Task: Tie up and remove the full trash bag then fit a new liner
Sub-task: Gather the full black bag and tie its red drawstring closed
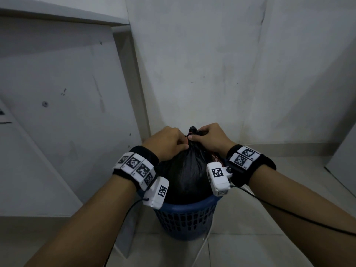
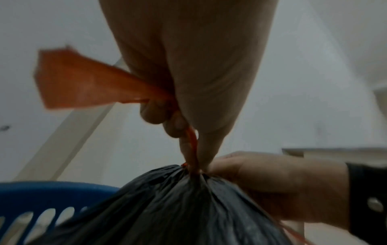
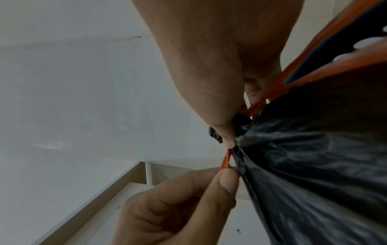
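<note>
A full black trash bag sits in a blue slotted basket on the floor. Its top is gathered into a neck with a small black tuft above my hands. My left hand pinches the orange drawstring just above the neck, and a flat orange tail sticks out behind the fingers. My right hand grips the gathered neck of the bag from the other side. More orange drawstring strands run past the right palm. The two hands almost touch.
The basket stands in a corner of pale walls, with a white cabinet side at the left and tiled floor around it. Black cables trail from both wrist cameras, and a white cable lies by the basket.
</note>
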